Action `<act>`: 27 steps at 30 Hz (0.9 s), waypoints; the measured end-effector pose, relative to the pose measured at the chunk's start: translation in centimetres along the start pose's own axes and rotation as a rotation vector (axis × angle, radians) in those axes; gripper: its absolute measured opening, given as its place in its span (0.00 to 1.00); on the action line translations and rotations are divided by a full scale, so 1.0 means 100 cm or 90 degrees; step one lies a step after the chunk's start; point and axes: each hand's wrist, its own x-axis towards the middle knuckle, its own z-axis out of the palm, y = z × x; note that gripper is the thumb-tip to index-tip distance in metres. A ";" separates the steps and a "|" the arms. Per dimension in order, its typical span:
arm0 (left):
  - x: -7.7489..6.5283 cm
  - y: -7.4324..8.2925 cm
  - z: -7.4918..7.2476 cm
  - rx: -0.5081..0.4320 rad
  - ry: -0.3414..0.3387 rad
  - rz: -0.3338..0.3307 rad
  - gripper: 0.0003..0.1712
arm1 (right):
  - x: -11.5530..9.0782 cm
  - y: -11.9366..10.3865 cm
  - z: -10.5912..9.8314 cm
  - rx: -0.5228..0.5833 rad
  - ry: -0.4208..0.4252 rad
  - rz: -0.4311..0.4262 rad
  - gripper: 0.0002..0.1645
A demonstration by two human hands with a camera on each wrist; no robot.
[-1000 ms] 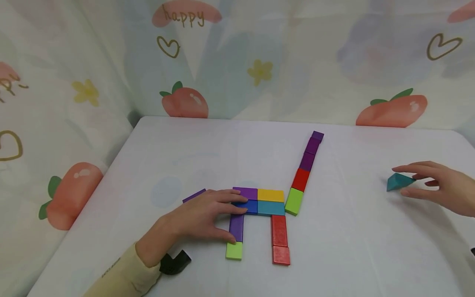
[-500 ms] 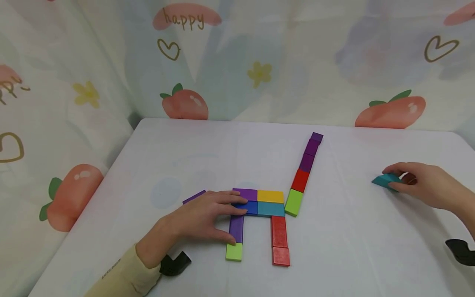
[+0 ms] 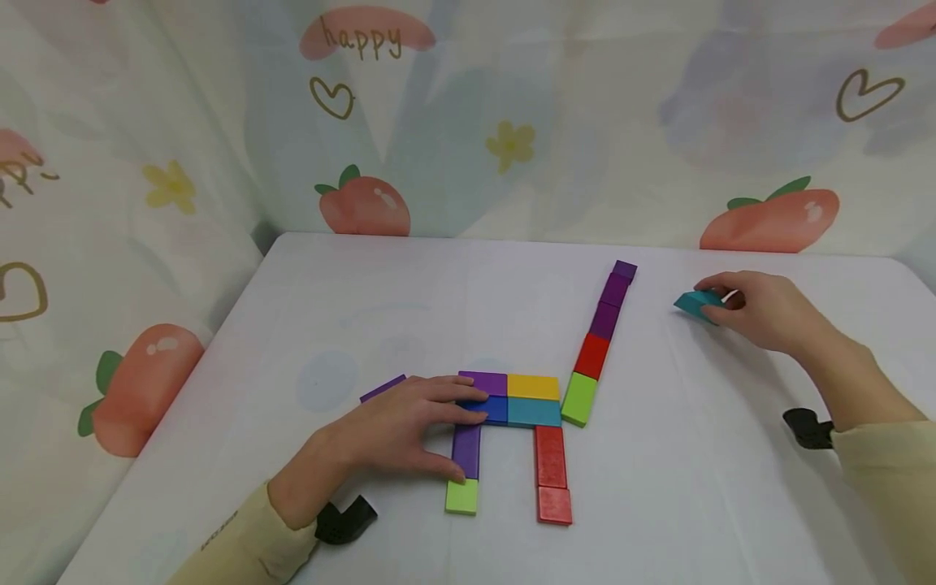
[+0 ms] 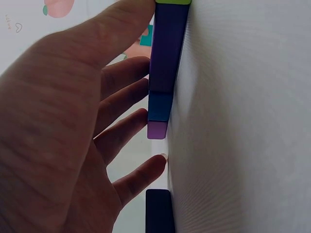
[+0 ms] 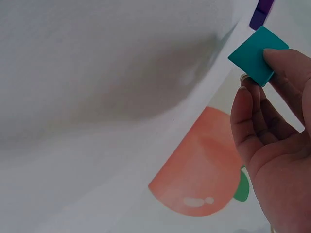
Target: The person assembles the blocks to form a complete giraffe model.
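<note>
My right hand (image 3: 775, 313) pinches a teal wedge-shaped block (image 3: 698, 304) between thumb and fingers, right of the slanted column's top. In the right wrist view a square teal face of that block (image 5: 257, 56) shows beside the thumb. My left hand (image 3: 402, 422) lies with fingers spread and fairly straight over the left end of a flat block figure. Its fingertips rest on the blue block (image 3: 497, 409) and purple block (image 3: 486, 382), its thumb at the lower purple block (image 3: 465, 451). The left wrist view shows these fingertips along the blocks' tops. A purple piece (image 3: 383, 387) is partly hidden behind the hand.
Yellow (image 3: 534, 387) and light blue (image 3: 534, 411) blocks continue the figure, above red blocks (image 3: 551, 457). A slanted column runs from a green block (image 3: 580, 398) through a red block (image 3: 592, 355) to purple blocks (image 3: 605, 319). Printed cloth (image 3: 585, 122) hangs behind the white table (image 3: 658, 487).
My right hand has turned the teal block and carried it left and toward the back, nearer the slanted column's top. The left hand has stayed in place on the figure.
</note>
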 end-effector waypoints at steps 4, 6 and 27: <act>0.000 0.000 -0.001 0.002 0.002 0.002 0.39 | 0.015 -0.010 0.002 0.015 -0.005 0.015 0.24; 0.000 0.000 -0.001 0.000 0.002 0.002 0.39 | 0.022 -0.014 0.003 0.016 -0.002 0.016 0.23; 0.000 0.001 -0.001 -0.008 0.005 0.008 0.39 | 0.052 -0.028 0.017 0.030 -0.029 0.042 0.25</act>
